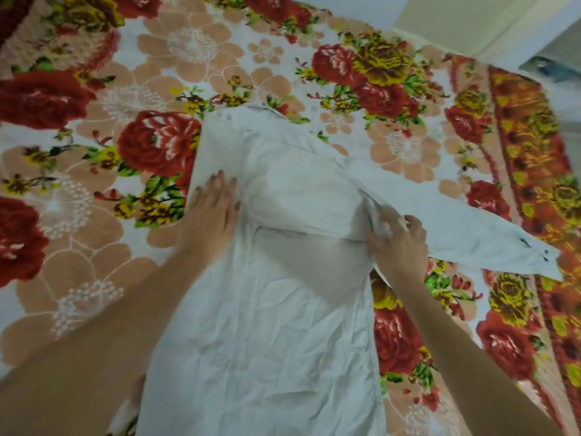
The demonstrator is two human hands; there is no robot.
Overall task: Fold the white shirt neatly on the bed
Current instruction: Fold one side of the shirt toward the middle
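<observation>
The white shirt (267, 309) lies lengthwise on the bed, its collar end far from me and its hem running out of the bottom of the view. One sleeve (471, 225) stretches out to the right across the blanket, cuff at its far end. My left hand (213, 209) presses flat on the shirt's left edge, fingers straight. My right hand (399, 240) pinches a bunch of fabric at the right side, where the sleeve joins the body. A fold of cloth lies across the shirt between the two hands.
The bed is covered by a floral blanket (110, 152) with red roses, yellow flowers and peach blossoms; an orange patterned border (534, 146) runs down its right side. Beyond the bed's far right corner, pale floor and a wall (456, 17) show.
</observation>
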